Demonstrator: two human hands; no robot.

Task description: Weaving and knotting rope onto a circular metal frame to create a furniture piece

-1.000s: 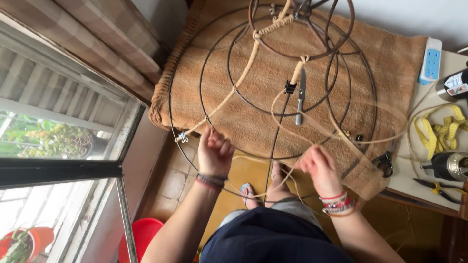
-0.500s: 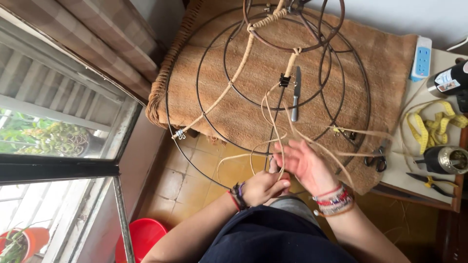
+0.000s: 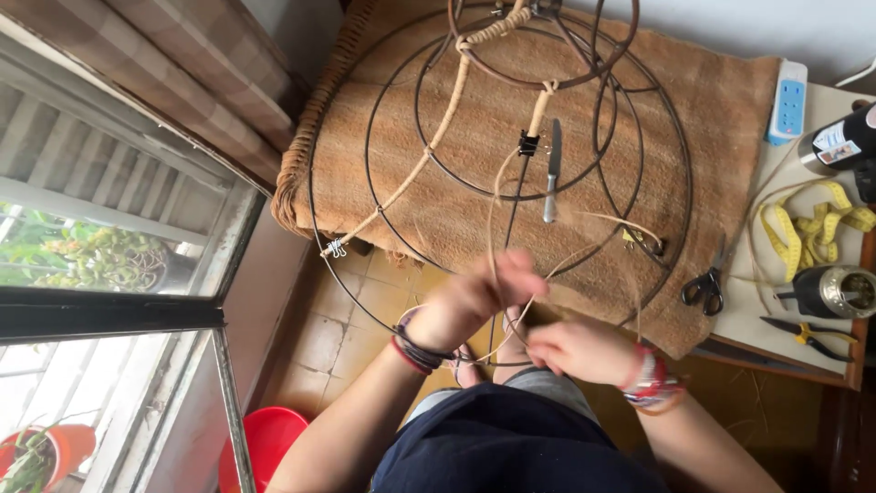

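Note:
A dark wire frame of nested rings lies tilted over a brown woven mat. Some of its spokes are wrapped in pale rattan. A black binder clip pinches one half-wrapped spoke. From there a thin rattan strand loops down to my hands. My left hand, with dark bands at its wrist, is closed around the strand by the frame's lower rim. Just below and to the right, my right hand, with red and white bracelets, grips the same strand. Motion blurs both hands.
A knife lies on the mat inside the rings. Black scissors, a yellow tape measure, pliers and a white power strip sit at right. A window fills the left, with a red basin below on the tiled floor.
My hands have come together at the frame's lower rim; the left hand moved right and up over the right. The view has shifted closer to the frame.

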